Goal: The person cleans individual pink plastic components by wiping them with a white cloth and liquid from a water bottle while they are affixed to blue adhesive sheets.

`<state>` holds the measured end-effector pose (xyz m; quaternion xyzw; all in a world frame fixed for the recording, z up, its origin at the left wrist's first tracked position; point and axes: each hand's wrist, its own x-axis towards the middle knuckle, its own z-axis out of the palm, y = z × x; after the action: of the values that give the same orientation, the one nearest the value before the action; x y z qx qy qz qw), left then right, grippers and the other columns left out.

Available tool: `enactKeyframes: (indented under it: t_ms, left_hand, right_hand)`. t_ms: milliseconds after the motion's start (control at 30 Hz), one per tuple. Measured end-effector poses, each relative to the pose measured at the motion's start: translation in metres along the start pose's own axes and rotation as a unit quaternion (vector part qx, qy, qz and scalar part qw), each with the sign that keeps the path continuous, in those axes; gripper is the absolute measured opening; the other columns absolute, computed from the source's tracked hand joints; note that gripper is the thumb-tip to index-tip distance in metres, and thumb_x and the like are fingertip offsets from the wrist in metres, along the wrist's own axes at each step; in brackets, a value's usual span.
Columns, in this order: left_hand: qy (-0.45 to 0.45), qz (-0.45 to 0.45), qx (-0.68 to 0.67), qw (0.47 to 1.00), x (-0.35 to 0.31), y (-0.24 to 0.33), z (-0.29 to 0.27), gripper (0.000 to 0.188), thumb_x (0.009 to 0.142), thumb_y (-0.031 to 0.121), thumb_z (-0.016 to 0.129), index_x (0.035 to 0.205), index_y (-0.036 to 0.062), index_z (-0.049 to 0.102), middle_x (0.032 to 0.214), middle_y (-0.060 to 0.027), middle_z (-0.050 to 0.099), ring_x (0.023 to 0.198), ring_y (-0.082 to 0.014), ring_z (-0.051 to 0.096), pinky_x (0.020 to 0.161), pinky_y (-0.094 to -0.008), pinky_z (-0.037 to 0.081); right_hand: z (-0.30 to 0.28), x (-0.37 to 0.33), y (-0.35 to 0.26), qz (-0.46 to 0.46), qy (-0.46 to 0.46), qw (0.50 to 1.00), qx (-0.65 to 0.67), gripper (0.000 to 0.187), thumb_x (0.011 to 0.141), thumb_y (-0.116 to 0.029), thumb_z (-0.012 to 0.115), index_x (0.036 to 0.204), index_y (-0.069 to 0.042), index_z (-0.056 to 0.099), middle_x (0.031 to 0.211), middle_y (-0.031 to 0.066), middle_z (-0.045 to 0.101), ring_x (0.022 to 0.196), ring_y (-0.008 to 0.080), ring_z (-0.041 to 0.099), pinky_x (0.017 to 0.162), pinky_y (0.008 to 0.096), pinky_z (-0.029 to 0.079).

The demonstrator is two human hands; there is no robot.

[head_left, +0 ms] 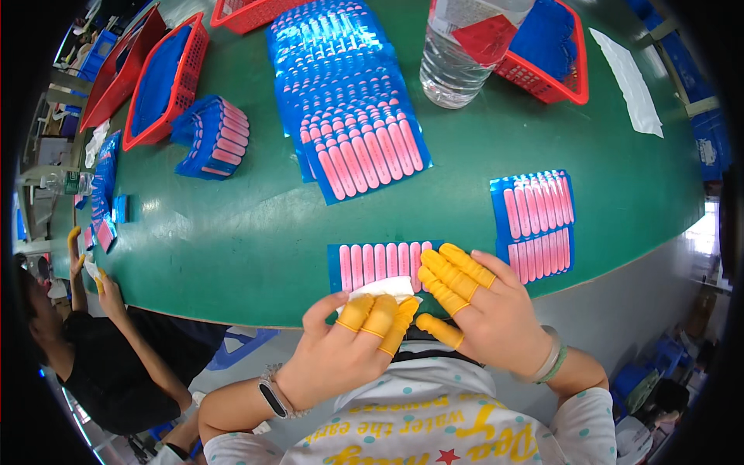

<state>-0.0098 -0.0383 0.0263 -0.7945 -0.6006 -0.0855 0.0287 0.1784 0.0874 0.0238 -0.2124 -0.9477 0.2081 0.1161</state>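
The thin blue sheet with pink rounded strips (364,262) lies at the green table's (256,232) 6 o'clock edge, probably light, bendy and slick, best held by its 9 o'clock border. The yellow-fingertipped left hand (349,350) curls around a folded white cloth (384,288) upon it; the yellow-fingertipped right hand (496,319) lies flat, thumb spread, at 3 o'clock. Both hide its lower edge.

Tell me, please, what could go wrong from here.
The pink-and-blue sheet lies near the table's front edge; a hard push from the left hand, which holds a white wipe, might crease or shift it.

The clear bottle stands close to the stack of sheets; if knocked, it could topple onto them.
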Motion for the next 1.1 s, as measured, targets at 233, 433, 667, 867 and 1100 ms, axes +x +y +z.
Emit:
enactKeyframes:
  t_ms: [233, 433, 667, 867, 1100]
  left_hand:
    - [0.034, -0.023, -0.002, 0.999, 0.029, -0.012, 0.006, 0.03, 0.078, 0.018, 0.067, 0.107, 0.0169, 0.076, 0.106, 0.0009, 0.061, 0.099, -0.019, 0.057, 0.101, -0.0492, 0.029]
    - [0.01, -0.013, 0.011, 1.0, 0.021, -0.011, 0.005, 0.033, 0.076, 0.019, 0.067, 0.108, 0.0179, 0.076, 0.106, 0.0005, 0.061, 0.098, -0.0193, 0.057, 0.101, -0.0498, 0.029]
    - [0.034, -0.017, -0.001, 0.999, 0.009, 0.003, 0.004, 0.037, 0.075, 0.019, 0.067, 0.111, 0.0184, 0.075, 0.107, 0.0018, 0.061, 0.1, -0.0182, 0.058, 0.099, -0.0494, 0.031]
    - [0.079, 0.016, 0.02, 0.997, 0.045, -0.025, 0.021, 0.035, 0.074, 0.018, 0.068, 0.108, 0.0125, 0.074, 0.111, -0.0011, 0.063, 0.099, -0.0191, 0.061, 0.099, -0.0485, 0.033]
    - [0.039, 0.051, -0.024, 0.998, 0.012, -0.001, 0.012, 0.038, 0.072, 0.019, 0.067, 0.109, 0.0137, 0.075, 0.113, -0.001, 0.063, 0.101, -0.0202, 0.06, 0.099, -0.0466, 0.032]
  right_hand:
    - [-0.005, -0.004, -0.001, 0.003, -0.003, 0.999, -0.037, 0.046, 0.086, -0.032, 0.072, 0.119, -0.001, 0.069, 0.126, 0.01, 0.066, 0.124, 0.0255, 0.058, 0.112, 0.045, 0.037]
    - [0.001, -0.006, -0.004, 0.024, 0.002, 0.999, -0.043, 0.046, 0.086, -0.032, 0.072, 0.119, -0.001, 0.069, 0.126, 0.0106, 0.066, 0.125, 0.0259, 0.058, 0.112, 0.0454, 0.037]
    - [-0.005, -0.009, 0.006, 0.01, 0.007, 0.999, -0.036, 0.045, 0.085, -0.031, 0.073, 0.118, -0.002, 0.069, 0.126, 0.009, 0.066, 0.125, 0.0257, 0.057, 0.111, 0.0447, 0.037]
    - [-0.004, -0.009, 0.001, 0.034, 0.006, 0.998, -0.059, 0.042, 0.084, -0.03, 0.072, 0.118, -0.004, 0.07, 0.126, 0.0066, 0.066, 0.127, 0.0257, 0.055, 0.112, 0.0477, 0.033]
    - [-0.002, -0.01, 0.002, 0.037, 0.004, 0.998, -0.052, 0.043, 0.084, -0.029, 0.072, 0.119, -0.004, 0.07, 0.128, 0.0061, 0.065, 0.129, 0.0257, 0.054, 0.113, 0.0478, 0.033]
